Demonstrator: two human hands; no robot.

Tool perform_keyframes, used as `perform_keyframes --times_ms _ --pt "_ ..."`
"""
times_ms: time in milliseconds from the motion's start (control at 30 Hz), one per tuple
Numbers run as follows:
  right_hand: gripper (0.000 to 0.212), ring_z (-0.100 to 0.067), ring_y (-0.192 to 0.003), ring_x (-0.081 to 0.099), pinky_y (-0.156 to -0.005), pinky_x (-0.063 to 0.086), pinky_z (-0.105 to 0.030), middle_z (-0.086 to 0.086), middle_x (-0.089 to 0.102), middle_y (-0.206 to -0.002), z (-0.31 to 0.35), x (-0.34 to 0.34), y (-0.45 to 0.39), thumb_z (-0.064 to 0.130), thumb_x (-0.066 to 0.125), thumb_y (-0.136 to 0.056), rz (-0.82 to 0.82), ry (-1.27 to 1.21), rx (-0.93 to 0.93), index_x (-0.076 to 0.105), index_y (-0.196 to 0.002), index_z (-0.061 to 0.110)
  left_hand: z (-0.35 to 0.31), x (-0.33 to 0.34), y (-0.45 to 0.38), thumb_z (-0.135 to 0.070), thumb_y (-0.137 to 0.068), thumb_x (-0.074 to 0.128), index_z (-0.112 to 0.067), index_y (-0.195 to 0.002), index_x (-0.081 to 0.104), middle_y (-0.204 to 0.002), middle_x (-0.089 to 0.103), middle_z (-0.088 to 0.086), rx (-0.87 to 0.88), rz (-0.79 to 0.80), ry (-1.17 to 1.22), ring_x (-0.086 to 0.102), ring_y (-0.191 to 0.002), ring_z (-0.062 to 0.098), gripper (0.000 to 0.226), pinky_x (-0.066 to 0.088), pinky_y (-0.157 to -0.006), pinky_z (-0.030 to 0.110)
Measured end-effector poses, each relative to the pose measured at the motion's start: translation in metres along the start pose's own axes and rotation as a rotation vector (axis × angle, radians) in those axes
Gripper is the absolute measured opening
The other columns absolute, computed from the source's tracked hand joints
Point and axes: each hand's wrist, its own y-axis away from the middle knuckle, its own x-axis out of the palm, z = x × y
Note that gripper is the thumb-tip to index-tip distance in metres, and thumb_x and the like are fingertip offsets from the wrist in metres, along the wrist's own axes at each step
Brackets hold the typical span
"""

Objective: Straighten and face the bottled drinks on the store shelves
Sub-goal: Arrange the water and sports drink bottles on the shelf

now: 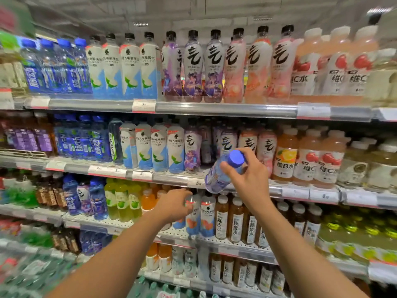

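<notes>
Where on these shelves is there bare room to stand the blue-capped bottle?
The clearest gap is on the second shelf, right of the purple bottle, behind the blue-capped bottle held by the right hand. Some bare shelf shows below the green bottles. The top shelf is packed.

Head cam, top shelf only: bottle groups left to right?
Blue-capped blue bottles → white-and-blue coconut-label bottles → purple-label black-capped bottles → pink-label black-capped bottles → white-capped pink bottles with red fruit labels. Far edges are too blurred to name.
</notes>
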Motion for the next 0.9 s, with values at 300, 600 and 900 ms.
perform_keyframes --times_ms 300,600,900 --pt "0.025 -0.003 -0.085 0.065 -0.073 0.056 -0.036 0.022 0.065 -0.089 0.006 -0.017 0.025 0.043 0.077 -0.086 0.126 -0.110 0.013 0.058 -0.101 0.037 -0.029 -0.025 0.066 -0.052 -0.090 0.064 -0.036 -0.148 0.046 -0.146 0.054 -0.015 0.002 -0.113 0.265 0.051 -0.131 0.005 0.063 0.044 -0.105 0.029" --pt "0.032 -0.005 -0.086 0.065 -0.075 0.055 -0.037 0.017 0.068 -0.093 0.049 0.012 0.066 0.053 0.071 -0.081 0.382 -0.296 -0.015 0.061 -0.105 0.035 -0.052 -0.045 0.162 -0.039 -0.077 0.087 -0.054 -0.141 0.038 -0.131 0.056 -0.030 -0.040 -0.253 0.672 0.053 -0.119 -0.013 0.083 0.042 -0.090 0.005" --pt "0.029 -0.005 -0.081 0.063 -0.069 0.050 -0.024 0.019 0.069 -0.091 0.127 0.057 0.097 0.039 0.080 -0.082 0.538 -0.353 -0.083 0.062 -0.104 0.035 -0.006 -0.057 0.231 -0.024 -0.074 0.088 -0.048 -0.136 0.045 -0.123 0.067 -0.018 -0.116 -0.409 0.706 0.068 -0.108 0.005 0.080 0.055 -0.092 0.027"
